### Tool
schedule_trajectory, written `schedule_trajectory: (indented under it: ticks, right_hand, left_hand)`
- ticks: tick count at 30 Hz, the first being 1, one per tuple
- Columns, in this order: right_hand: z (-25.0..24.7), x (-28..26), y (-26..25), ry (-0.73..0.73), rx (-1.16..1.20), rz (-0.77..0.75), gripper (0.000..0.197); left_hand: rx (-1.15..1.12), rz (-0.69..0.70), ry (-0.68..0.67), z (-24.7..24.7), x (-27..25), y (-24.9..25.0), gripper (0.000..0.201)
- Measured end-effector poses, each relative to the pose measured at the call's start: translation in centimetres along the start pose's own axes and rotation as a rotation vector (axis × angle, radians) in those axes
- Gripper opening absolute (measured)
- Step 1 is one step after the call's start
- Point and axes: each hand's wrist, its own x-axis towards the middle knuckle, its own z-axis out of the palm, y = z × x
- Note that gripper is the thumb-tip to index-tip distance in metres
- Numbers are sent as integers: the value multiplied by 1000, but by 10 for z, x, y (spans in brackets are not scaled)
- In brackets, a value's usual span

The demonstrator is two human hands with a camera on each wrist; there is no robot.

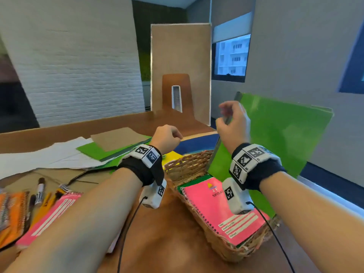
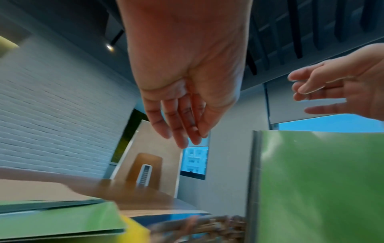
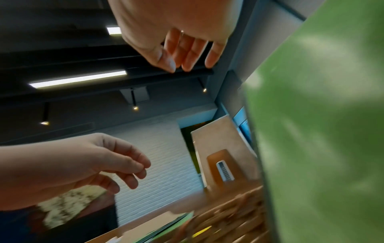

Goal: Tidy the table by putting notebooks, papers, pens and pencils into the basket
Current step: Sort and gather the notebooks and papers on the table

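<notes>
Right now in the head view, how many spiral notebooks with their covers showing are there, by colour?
Pink: 2, the left pink notebook and the right pink notebook, which lies in the wicker basket
Orange: 1, the orange notebook
Total: 3

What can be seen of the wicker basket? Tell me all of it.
The wicker basket is a shallow tray of tan woven cane with an open-weave wall and thicker braided rim, and it sits on the brown table. A pink spiral notebook lies flat inside on top of a green-edged one. A large green folder stands upright at its far right side. Neither hand touches it; blue and yellow sheets lie just beyond it.
</notes>
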Motion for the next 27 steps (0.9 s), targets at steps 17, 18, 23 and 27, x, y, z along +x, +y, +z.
schedule_trajectory:
  ticks: [17,18,23,27]
  right_hand:
    - [191,-109,-54,-919,-65,195,19]
    - [199,-116,-54,-943,-68,207,20]
    - [228,-137,-47,-1014,-149,217,24]
    - [249,-138,-33,-997,-221,230,32]
  left_hand:
    - [344,-503,148,-99,-127,-192,24]
    - [353,-515,146,-100,-128,-199,23]
    - [411,-503,143,-98,-120,-224,22]
    - [445,-472,88,-90,-104,-238,23]
